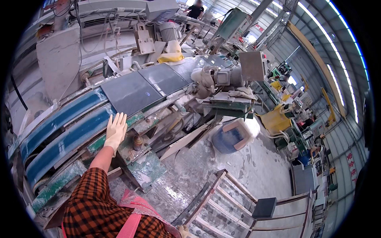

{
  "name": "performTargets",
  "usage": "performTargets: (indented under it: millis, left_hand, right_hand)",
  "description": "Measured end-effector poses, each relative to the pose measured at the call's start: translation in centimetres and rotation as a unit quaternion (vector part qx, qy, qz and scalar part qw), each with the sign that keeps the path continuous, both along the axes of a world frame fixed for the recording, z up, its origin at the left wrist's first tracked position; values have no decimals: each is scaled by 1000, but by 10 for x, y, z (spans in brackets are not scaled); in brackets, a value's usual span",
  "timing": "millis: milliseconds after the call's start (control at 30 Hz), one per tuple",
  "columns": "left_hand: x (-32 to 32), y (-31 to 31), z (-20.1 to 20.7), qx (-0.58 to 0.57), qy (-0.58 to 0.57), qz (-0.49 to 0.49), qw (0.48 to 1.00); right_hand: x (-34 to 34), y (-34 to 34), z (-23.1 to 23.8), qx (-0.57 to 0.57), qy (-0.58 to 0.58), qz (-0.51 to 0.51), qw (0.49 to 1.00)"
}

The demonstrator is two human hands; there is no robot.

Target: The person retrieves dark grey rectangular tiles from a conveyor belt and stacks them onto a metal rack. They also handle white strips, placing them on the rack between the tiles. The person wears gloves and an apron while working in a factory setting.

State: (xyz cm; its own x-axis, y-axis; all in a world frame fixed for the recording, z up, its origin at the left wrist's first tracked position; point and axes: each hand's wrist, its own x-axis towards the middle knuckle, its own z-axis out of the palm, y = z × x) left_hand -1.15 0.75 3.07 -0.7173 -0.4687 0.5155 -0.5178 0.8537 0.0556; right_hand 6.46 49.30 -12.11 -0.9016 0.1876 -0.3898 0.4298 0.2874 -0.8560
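our fingers (pixel 119 121) on the left hand (pixel 116 133), in a pale rubber glove, are spread flat and released, grasping nothing. they lie on the near edge of the conveyor, touching the worn green metal side rail (pixel 135 120) just beside the blue rubber conveyor belt (pixel 67 131). just to the far side of the fingertips sits a dark grey square stone tile (pixel 129 92) on the belt, and a second dark grey tile (pixel 164 77) lies farther right along the line. our left arm wears an orange and black checked sleeve (pixel 93 202). of our right hand only a gloved tip (pixel 183 231) shows at the lower edge, so we cannot tell how its fingers stand. to the right, on the wet concrete floor, a blue plastic barrel (pixel 228 139) stands near the machine, and a pale wooden rack (pixel 222 202) holds a small dark tile (pixel 264 207).
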Motion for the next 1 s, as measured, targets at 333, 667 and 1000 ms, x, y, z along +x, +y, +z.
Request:
performTargets:
  millis: [333, 667, 1000]
  left_hand:
    - [-1, 1, -2, 0, -19, 17, 1000]
    - [0, 0, -7, -2, -2, 18, 1000]
    - [0, -6, -17, -59, 36, 2, 998]
  right_hand:
    - [-5, 6, 1, -1, -7, 19, 1000]
    - [-4, 9, 3, 2, -10, 33, 999]
    - [6, 8, 28, 7, -31, 69, 997]
